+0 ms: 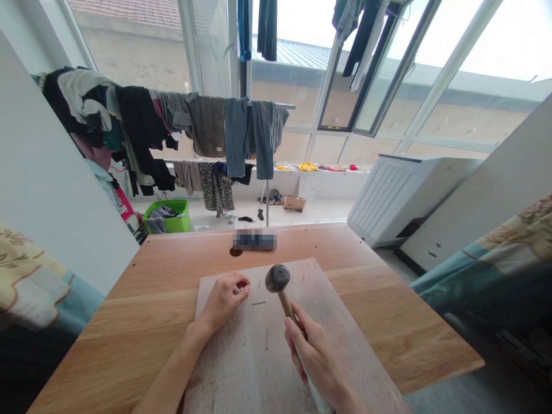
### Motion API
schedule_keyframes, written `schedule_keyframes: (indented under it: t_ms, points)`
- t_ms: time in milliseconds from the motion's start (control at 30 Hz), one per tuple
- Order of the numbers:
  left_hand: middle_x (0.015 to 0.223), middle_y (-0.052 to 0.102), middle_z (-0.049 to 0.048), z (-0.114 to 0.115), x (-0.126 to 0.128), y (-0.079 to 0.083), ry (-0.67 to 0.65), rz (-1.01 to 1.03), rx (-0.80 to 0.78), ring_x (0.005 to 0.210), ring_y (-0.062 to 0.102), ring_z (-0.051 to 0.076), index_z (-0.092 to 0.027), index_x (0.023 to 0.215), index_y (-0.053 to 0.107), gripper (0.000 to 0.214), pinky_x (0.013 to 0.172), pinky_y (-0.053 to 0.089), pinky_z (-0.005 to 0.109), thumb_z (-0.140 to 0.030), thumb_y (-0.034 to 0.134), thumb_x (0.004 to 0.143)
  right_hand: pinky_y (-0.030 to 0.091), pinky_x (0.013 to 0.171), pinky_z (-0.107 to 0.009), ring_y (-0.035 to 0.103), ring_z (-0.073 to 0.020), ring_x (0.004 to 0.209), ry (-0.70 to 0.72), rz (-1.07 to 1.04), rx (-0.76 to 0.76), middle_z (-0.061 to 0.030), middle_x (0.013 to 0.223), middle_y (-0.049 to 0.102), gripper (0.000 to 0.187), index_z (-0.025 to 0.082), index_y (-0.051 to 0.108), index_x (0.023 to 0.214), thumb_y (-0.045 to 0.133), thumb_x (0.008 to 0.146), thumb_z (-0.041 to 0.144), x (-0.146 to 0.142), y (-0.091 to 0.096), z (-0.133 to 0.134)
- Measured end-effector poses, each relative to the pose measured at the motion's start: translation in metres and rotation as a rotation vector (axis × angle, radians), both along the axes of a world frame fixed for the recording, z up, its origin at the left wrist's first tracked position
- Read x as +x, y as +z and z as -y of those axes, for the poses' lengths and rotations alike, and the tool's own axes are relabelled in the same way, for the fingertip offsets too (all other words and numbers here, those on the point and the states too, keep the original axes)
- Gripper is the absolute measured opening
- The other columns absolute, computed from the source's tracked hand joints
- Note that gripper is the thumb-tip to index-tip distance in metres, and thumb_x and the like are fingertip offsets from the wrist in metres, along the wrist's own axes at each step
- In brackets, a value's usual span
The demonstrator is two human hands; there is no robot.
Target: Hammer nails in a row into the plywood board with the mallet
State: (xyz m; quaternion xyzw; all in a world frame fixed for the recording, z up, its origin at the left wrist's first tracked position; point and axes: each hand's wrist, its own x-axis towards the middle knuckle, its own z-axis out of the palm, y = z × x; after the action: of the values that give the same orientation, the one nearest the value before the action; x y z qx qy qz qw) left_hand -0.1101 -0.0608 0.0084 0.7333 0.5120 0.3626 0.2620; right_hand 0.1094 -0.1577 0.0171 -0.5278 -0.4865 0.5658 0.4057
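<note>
Head view is all I get from here: a scuffed, pale board [233, 374] lying on a wood-grain table [414, 328].

"And the room?"

"Well beyond the board, clothes [207, 123] hang on a rack before tall windows [288, 86]. Beyond it to the left sits a green basket [183, 223] with laundry; beyond it to the right, a white unit [383, 198] with a ribbed side. Patterned curtains [495, 270] flank the board, well apart from it."

"Any writing you can read?"

"Just past the board's far edge I see a dark object [254, 241], but it's pixelated, so lettering is beyond me."

"The hands?"

"Fingers of the right hand [313, 345] wrap the handle of a hammer [278, 279], whose dark head is over the board. The left hand [222, 299], at the board's left side, has curled fingers close to the thumb; I can't tell whether they pinch anything."

"Nails?"

"One nail [259, 302] lies on the board between the hands; toward its far edge, several thin ones look upright."
</note>
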Motion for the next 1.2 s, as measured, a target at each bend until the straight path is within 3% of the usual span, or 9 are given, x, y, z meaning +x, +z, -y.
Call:
schedule_keyframes:
  t_ms: [300, 433, 600, 900, 1200]
  points:
    - [0.082, 0.068, 0.0042, 0.002, 0.002, -0.004, -0.013, -0.042, 0.023, 0.072, 0.062, 0.018, -0.018, 0.08, 0.07, 0.017, 0.072, 0.048, 0.029, -0.024, 0.056, 0.088, 0.03, 0.027, -0.014, 0.036, -0.0039, 0.032, 0.015, -0.071, 0.029, 0.0094, 0.063, 0.047, 0.05, 0.018, 0.056, 0.12, 0.054, 0.092, 0.059, -0.013, 0.002, -0.007]
    - [0.082, 0.067, 0.0048, 0.003, 0.003, -0.004, -0.008, -0.04, 0.023, 0.072, 0.061, 0.018, -0.018, 0.081, 0.07, 0.018, 0.071, 0.048, 0.03, -0.024, 0.055, 0.089, 0.035, 0.03, -0.015, 0.039, -0.0032, 0.034, 0.072, -0.209, 0.078, 0.005, 0.073, 0.056, 0.042, 0.019, 0.059, 0.114, 0.053, 0.094, 0.054, -0.017, 0.005, -0.015]
    - [0.081, 0.067, 0.0046, 0.004, 0.004, -0.003, 0.002, -0.04, 0.022, 0.073, 0.062, 0.018, -0.019, 0.082, 0.07, 0.017, 0.071, 0.048, 0.029, -0.025, 0.056, 0.088, 0.035, 0.03, -0.014, 0.042, -0.0031, 0.035, 0.111, -0.282, 0.042, 0.0055, 0.074, 0.055, 0.038, 0.019, 0.058, 0.112, 0.057, 0.094, 0.053, -0.019, 0.004, -0.011]
    - [0.077, 0.061, 0.0021, 0.001, 0.002, -0.004, -0.037, -0.073, 0.049, 0.073, 0.054, 0.017, -0.019, 0.073, 0.061, 0.012, 0.068, 0.043, 0.027, -0.013, 0.052, 0.08, 0.033, 0.029, -0.014, 0.041, -0.0011, 0.033, 0.203, -0.272, 0.016, 0.005, 0.081, 0.055, 0.054, 0.023, 0.05, 0.14, 0.054, 0.096, 0.054, -0.03, -0.001, -0.005]
    - [0.08, 0.062, 0.0026, 0.001, 0.001, -0.006, -0.049, -0.077, 0.059, 0.075, 0.056, 0.018, -0.019, 0.076, 0.061, 0.009, 0.069, 0.044, 0.028, -0.013, 0.055, 0.081, 0.032, 0.028, -0.014, 0.043, -0.0017, 0.034, 0.196, -0.239, 0.003, 0.0044, 0.081, 0.055, 0.06, 0.022, 0.051, 0.141, 0.057, 0.093, 0.058, -0.029, 0.0, -0.003]
